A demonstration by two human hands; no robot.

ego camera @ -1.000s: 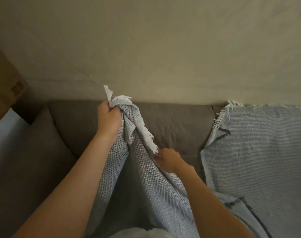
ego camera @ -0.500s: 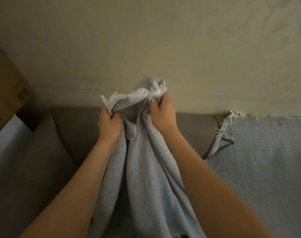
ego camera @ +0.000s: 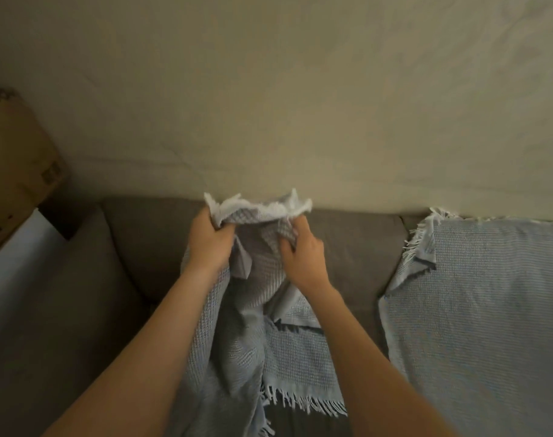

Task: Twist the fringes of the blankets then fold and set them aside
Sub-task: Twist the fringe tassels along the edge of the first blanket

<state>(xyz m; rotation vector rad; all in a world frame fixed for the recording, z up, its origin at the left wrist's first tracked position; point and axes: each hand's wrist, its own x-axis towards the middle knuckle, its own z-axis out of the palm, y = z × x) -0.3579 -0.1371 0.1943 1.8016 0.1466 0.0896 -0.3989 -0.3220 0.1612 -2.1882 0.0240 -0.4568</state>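
A light grey-blue waffle-weave blanket [ego camera: 287, 351] hangs in front of me over the sofa. My left hand [ego camera: 209, 241] grips its top edge on the left. My right hand [ego camera: 303, 257] grips the same edge on the right, a hand's width away. The bunched pale edge [ego camera: 262, 209] stands up between the two hands. A fringed end [ego camera: 303, 402] of this blanket hangs low between my forearms. A second blanket [ego camera: 476, 313] of the same weave lies spread over the sofa's right side, with a fringed corner [ego camera: 423, 234] at the backrest.
The grey sofa [ego camera: 136, 247] runs across the view, its backrest against a beige wall [ego camera: 300, 105]. A cardboard box [ego camera: 16, 171] stands at the far left behind the sofa arm. Bare seat cushion [ego camera: 64, 326] shows at the left.
My right hand came up from low on the blanket to its top edge beside the left hand. Both hands then sank a little and drew apart. A fringed end has dropped into view.
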